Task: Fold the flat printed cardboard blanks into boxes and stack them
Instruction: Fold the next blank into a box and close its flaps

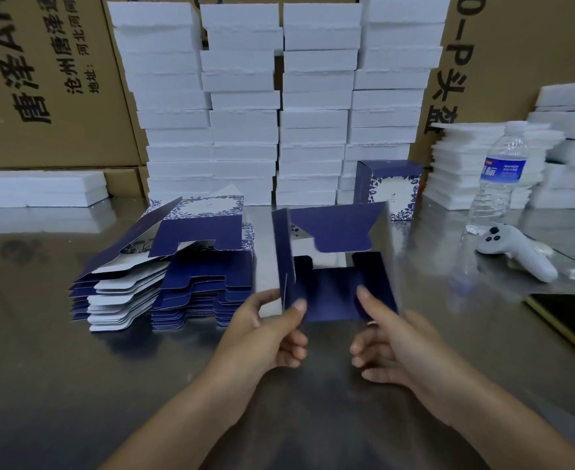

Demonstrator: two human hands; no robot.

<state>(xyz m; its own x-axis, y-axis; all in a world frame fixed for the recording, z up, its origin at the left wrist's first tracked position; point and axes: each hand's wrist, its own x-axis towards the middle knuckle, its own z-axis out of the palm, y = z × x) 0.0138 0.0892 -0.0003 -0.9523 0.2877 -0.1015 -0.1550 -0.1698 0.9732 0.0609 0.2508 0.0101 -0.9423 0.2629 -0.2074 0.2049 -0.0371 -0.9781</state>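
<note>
Squaring up a half-opened dark-blue printed cardboard blank [337, 266] is judged the step in hand; it is held upright just above both hands. Its lower left edge is pinched by the left hand [269, 330], thumb in front. The lower right panel is gripped by the right hand [391, 340], thumb flat on the face, other fingers curled. Creases are best pressed fully square before tabs are tucked. A stack of flat blue-and-white blanks [177, 276] lies left of the left hand; one finished blue floral box [389, 188] stands beyond the right.

Table [59, 385] lies open in front; blank pile [177, 276] crowds left, bottle [498, 174] and seemingly a controller [516, 252] right.
</note>
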